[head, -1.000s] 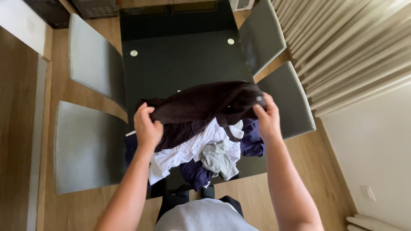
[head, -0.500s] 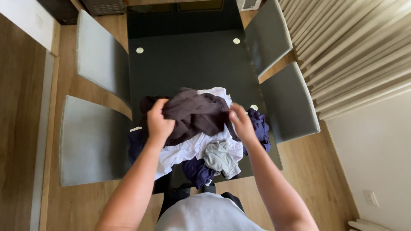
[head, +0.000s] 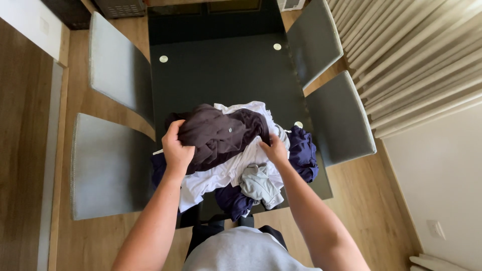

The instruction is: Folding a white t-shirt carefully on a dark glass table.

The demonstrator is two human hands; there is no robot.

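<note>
My left hand (head: 176, 149) is closed around the near-left edge of the dark brown garment (head: 218, 136), fingers curled over the fold and thumb hidden beneath the cloth; my right hand (head: 274, 149) is pinched on the cloth at the garment's near-right edge, though I cannot tell for certain whether it grips the brown fabric alone or the white shirt (head: 226, 173) under it as well; the garment lies bunched between my two hands and slightly beyond them, its long axis running left to right across the heap, so both hands sit at its ends and about equally near it, the left one with more fabric gathered in its grasp; a small pale button or stud shows on its top surface; directly beneath it lies the white shirt, spilling toward me; just inside my right wrist a grey-green piece (head: 258, 185) is crumpled on top of the white; navy garments (head: 303, 152) poke out to the right of my right hand and again at the near edge of the pile; all of this rests on the near end of the dark glass bench (head: 221, 75); grey chairs (head: 108, 165) flank it on both sides, standing on a wooden floor (head: 366, 200), with a pale pleated curtain (head: 416, 60) off to the right.
</note>
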